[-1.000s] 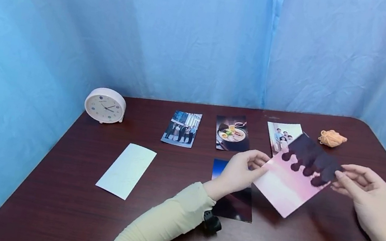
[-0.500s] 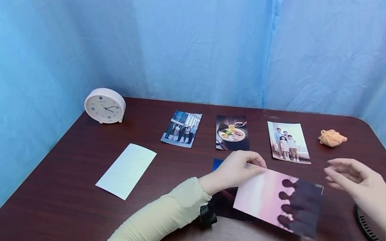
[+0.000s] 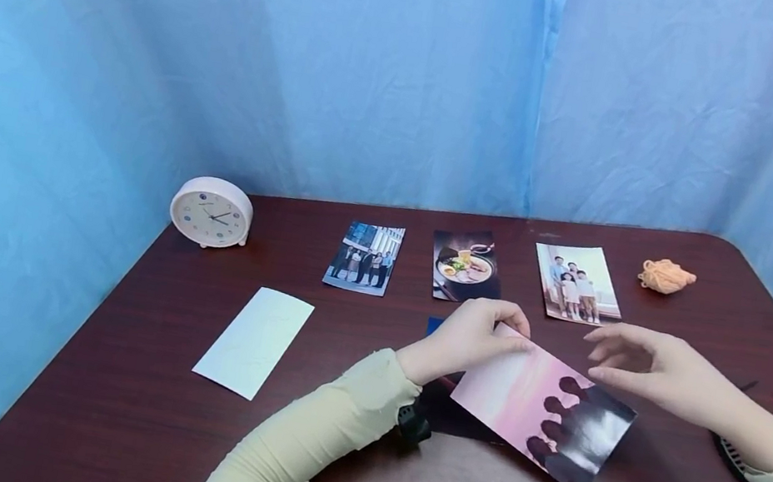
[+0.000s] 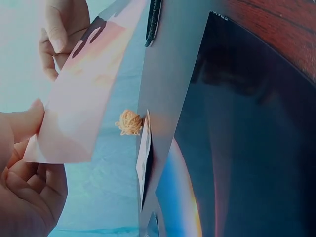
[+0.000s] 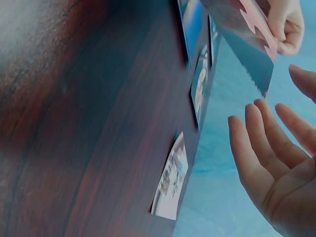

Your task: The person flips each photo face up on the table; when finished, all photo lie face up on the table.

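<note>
My left hand (image 3: 465,342) pinches one corner of a photo print (image 3: 522,389) showing a pink sky and dark head silhouettes. The print hangs tilted in the air above a dark photo (image 3: 442,414) with a blue corner, partly covering it. In the left wrist view, thumb and fingers grip the print's (image 4: 84,113) near edge, and a coloured arc shows on the dark photo (image 4: 266,123). My right hand (image 3: 669,374) hovers beside the print's upper right edge, holding nothing. From the right wrist view, its fingers (image 5: 247,143) are spread and apart from the print.
Three photos stand in a back row: a group (image 3: 363,258), a noodle bowl (image 3: 466,266) and a family (image 3: 577,284). A white card (image 3: 252,342) lies left, below a round clock (image 3: 211,213). Orange yarn (image 3: 665,277) sits back right. A black slotted object (image 3: 731,460) lies under my right forearm.
My right hand has let go of the print, drawn back, then come left towards it again. The print, held by my left hand, has swung down and turned clockwise, uncovering the family photo.
</note>
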The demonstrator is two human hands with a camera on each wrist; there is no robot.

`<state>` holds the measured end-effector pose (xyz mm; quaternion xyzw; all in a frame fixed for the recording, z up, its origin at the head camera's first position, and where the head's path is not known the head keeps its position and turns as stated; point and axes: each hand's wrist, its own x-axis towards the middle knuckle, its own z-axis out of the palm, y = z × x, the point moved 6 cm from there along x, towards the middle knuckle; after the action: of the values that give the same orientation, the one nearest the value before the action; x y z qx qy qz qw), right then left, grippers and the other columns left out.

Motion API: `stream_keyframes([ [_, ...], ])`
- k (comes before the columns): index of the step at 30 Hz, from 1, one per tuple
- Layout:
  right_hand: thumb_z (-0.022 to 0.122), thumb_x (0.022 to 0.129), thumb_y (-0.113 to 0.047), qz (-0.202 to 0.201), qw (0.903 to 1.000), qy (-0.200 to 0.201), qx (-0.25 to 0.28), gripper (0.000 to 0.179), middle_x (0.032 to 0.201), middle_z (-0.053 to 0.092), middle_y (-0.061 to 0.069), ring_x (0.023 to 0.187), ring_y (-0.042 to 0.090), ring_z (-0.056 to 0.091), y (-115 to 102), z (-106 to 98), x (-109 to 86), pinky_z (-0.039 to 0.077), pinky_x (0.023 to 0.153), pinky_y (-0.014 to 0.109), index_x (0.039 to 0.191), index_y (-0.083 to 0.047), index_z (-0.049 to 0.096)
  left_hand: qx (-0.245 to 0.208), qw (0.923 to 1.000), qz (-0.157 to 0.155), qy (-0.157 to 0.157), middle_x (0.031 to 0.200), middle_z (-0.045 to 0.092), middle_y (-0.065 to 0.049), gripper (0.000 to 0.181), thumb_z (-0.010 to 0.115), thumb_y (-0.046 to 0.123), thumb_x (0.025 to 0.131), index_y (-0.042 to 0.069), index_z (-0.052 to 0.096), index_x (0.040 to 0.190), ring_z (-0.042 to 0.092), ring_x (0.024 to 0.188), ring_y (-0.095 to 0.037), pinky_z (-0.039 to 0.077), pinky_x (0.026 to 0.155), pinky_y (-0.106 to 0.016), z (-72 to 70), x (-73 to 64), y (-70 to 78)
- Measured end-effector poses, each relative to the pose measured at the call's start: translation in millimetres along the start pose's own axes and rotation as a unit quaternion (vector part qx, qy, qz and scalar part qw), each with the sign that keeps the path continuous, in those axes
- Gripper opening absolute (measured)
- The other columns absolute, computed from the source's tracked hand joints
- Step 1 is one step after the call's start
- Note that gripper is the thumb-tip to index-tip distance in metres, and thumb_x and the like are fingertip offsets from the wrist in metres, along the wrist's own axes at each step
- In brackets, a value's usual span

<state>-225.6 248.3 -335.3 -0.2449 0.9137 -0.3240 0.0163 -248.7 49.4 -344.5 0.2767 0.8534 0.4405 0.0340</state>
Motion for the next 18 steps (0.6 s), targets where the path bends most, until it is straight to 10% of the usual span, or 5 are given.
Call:
stream_keyframes([
  [18,0.068,0.084,-0.007,-0.011,0.994,-0.107,0.023,0.021,0.086,0.063,-0.007,0.077,-0.002,0.058,-16.9,23.4,3.3,0.051,0.067,0.022,0.105,-0.009,0.064,0.01,0.9998,-0.003,-0.015,0.082,0.062,0.007,0.009,0.07,0.022,0.087,0.014,0.067,0.09,0.044,0.061,-0.006,0.037,0.054,-0.014,-0.3,-0.8,3.4],
])
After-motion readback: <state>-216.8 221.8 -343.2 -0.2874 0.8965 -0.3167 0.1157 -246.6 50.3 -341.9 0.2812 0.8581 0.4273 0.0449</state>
